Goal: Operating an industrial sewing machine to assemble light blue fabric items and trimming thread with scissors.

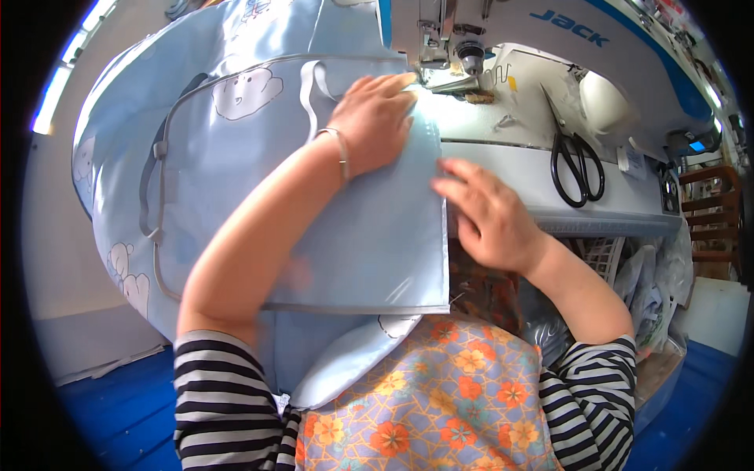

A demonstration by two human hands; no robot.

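A pale blue piece of fabric (369, 243) with grey-bound edges lies over the sewing machine's bed. My left hand (373, 125) rests flat on it, fingers stretched toward the presser foot (430, 63). Its fingertips are close beside the foot. A white strap (309, 98) loops up from the fabric next to that wrist. My right hand (491, 212) is at the fabric's right edge, with two fingertips reaching to the border and the thumb apart from them. The sewing machine (550, 39) stands above at the far right, its needle area brightly lit.
Black-handled scissors (580, 165) lie on the white machine table (503, 177), right of the needle. A larger cloud-printed blue fabric (118, 196) spreads under and left of the panel. Plastic bags (648, 290) sit below the table at right, near a wooden chair (711, 204).
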